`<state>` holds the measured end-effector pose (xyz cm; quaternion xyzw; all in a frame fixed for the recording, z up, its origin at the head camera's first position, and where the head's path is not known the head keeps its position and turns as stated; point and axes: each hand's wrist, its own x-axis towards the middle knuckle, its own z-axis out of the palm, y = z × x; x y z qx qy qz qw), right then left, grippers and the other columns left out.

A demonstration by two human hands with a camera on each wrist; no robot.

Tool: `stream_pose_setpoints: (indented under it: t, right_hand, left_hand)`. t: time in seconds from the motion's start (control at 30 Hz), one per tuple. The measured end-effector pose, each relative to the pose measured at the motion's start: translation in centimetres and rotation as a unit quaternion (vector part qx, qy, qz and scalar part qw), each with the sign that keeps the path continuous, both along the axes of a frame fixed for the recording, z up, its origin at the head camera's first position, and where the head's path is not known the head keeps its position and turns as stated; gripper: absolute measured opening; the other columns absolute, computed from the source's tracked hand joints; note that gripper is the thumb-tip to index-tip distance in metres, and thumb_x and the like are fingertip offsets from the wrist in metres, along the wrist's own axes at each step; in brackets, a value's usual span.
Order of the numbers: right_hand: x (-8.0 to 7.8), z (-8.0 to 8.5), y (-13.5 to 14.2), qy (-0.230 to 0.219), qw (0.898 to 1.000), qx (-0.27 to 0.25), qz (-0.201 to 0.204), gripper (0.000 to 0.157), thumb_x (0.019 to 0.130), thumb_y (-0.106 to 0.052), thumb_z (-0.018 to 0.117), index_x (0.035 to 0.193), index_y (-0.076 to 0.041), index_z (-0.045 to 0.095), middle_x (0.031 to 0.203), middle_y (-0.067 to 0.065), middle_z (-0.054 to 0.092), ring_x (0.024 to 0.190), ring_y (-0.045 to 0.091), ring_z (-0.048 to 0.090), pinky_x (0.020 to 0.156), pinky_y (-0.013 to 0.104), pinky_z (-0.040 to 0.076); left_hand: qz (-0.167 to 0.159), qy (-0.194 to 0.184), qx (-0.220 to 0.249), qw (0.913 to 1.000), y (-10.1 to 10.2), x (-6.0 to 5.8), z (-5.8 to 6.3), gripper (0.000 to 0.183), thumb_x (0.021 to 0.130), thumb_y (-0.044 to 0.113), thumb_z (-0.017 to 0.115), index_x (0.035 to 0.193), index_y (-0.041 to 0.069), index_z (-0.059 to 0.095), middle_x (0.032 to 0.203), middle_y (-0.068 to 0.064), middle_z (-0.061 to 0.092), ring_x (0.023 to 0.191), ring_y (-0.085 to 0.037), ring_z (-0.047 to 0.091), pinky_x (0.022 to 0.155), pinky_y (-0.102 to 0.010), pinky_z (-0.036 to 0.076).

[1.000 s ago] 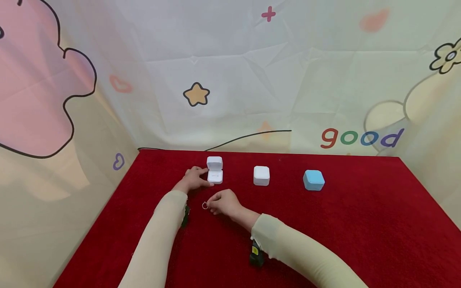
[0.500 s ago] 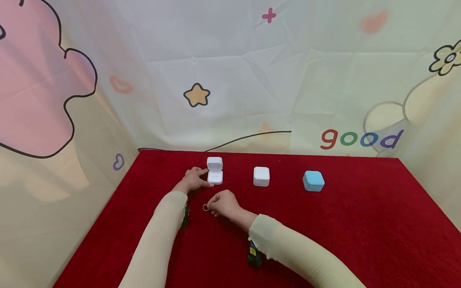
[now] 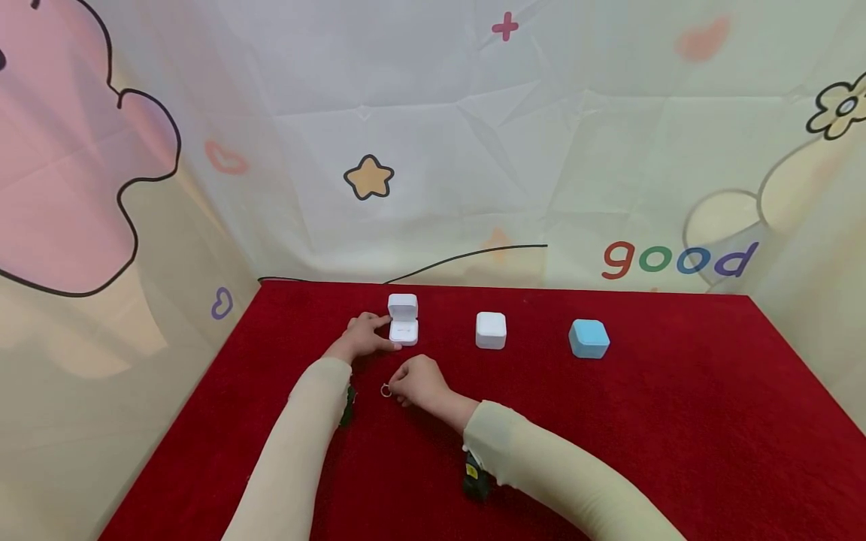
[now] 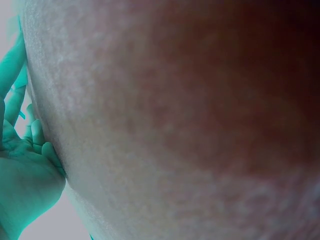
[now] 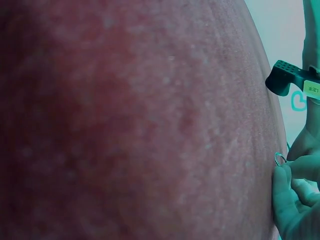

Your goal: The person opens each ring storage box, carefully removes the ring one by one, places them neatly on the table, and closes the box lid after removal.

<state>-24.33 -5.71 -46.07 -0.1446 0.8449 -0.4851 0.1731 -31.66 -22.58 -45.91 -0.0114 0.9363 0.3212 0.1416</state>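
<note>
Ring, one (image 3: 386, 391): pale, small, held by your right hand (image 3: 421, 382), thumb and fingertips pinched closed upon its edge. It sits just left of those fingertips, nearer you than the open white box (image 3: 404, 338); whether it meets the cloth, you cannot tell. The right wrist view shows the same pinch, the ring showing past the fingertips.

Open white box, one: base flat on the surface (image 3: 717, 398), lid (image 3: 403, 303) upright at the rear. A small mark shows on its white insert, too small to identify.

Your left hand (image 3: 363, 336): thumb and forefinger nearly straight and parted, tips at the left side of the open white box; how firmly they press, you cannot tell.

Closed white box, one (image 3: 491, 330): right of the open one, well apart from it.

Light blue box, one (image 3: 589, 339): closed, farthest right in the row.

Surface: covered in red cloth.

Backdrop (image 3: 440, 210): pale, creased, printed with a star (image 3: 369, 177) and "good".

Your sleeves (image 3: 304, 443): cream, two.
</note>
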Motion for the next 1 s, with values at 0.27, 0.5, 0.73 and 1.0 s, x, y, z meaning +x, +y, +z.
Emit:
stream_pose_setpoints:
  t: [0.27,0.5,0.73,1.0]
  right_hand:
    - [0.05,-0.05,-0.04,0.010,1.000,0.005,0.000,0.012,0.087,0.001,0.069,0.083,0.006,0.079,0.075,0.018,0.076,0.050,0.004,0.058,0.055,0.024,0.059]
    - [-0.26,0.08,-0.16,0.002,1.000,0.027,0.004,0.014,0.087,-0.002,0.071,0.077,0.004,0.078,0.065,0.012,0.072,0.045,0.006,0.056,0.051,0.023,0.056]
    - [-0.60,0.23,-0.38,0.000,1.000,0.030,0.004,0.015,0.087,-0.001,0.071,0.074,0.004,0.078,0.062,0.012,0.071,0.043,0.005,0.054,0.049,0.023,0.055]
    - [-0.44,-0.05,-0.48,0.023,0.999,0.037,0.007,0.017,0.086,-0.001,0.071,0.071,0.003,0.077,0.067,0.015,0.074,0.044,0.004,0.053,0.048,0.022,0.054]
  left_hand:
    - [0.000,0.001,-0.002,1.0000,0.12,0.19,-0.09,0.074,0.091,0.025,0.076,0.156,0.008,0.043,0.155,-0.022,0.038,0.143,-0.039,0.033,0.116,-0.051,0.040]
    - [-0.001,-0.004,-0.001,1.0000,0.05,0.15,-0.29,0.074,0.092,0.026,0.075,0.156,0.009,0.042,0.156,-0.021,0.038,0.143,-0.038,0.033,0.116,-0.051,0.041]
    - [-0.002,-0.002,-0.007,1.0000,-0.07,-0.17,-0.34,0.074,0.092,0.026,0.075,0.156,0.010,0.042,0.156,-0.020,0.038,0.143,-0.038,0.032,0.116,-0.051,0.040]
    - [-0.002,0.000,-0.006,1.0000,0.02,-0.16,-0.24,0.074,0.092,0.025,0.075,0.156,0.009,0.042,0.156,-0.022,0.037,0.143,-0.039,0.032,0.116,-0.052,0.040]
